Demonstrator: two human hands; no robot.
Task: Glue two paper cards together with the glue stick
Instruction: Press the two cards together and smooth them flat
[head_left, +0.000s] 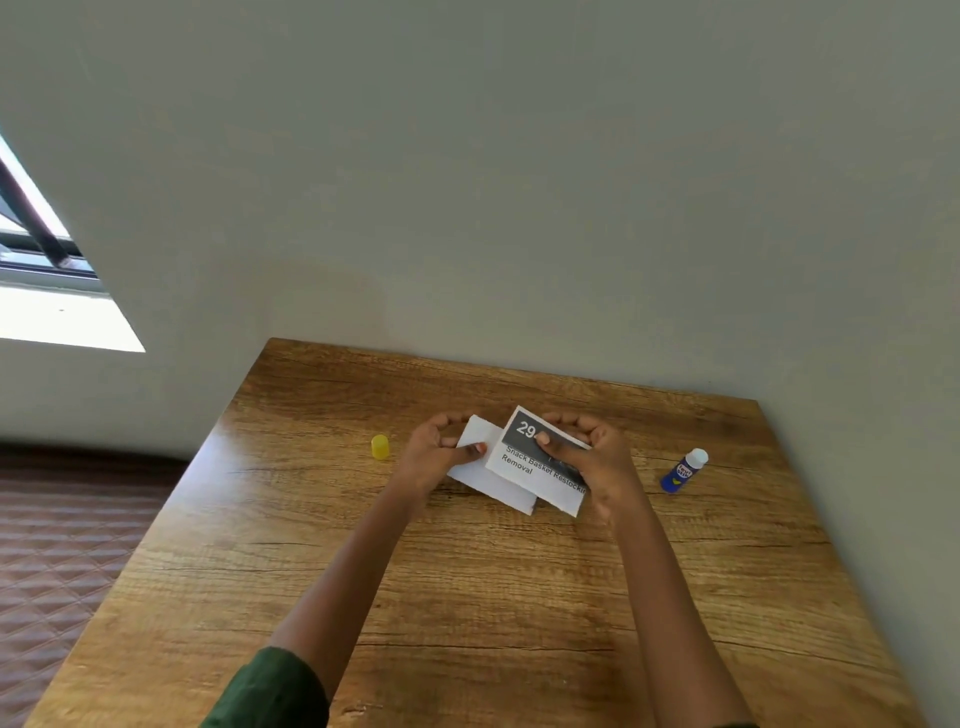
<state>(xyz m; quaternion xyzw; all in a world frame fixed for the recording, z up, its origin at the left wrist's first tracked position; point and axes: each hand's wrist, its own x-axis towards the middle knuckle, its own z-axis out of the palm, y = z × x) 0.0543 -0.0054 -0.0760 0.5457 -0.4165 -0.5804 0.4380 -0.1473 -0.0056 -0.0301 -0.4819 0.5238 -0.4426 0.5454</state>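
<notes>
Two paper cards sit at the middle of the wooden table (467, 597). A plain white card (493, 486) lies underneath, and my left hand (436, 457) pinches its left edge. A printed card (537, 470) with a dark band and black text partly overlaps it from the right; my right hand (592, 457) grips it, thumb on the printed face. The blue glue stick (683, 472) stands uncapped, white tip showing, to the right of my hands. Its yellow cap (380, 447) stands to the left.
The table's far edge meets a grey wall (519, 208). Left of the table lies a brown quilted floor (62, 545), with a bright window (47, 291) above it. Bare wood lies in front of the cards.
</notes>
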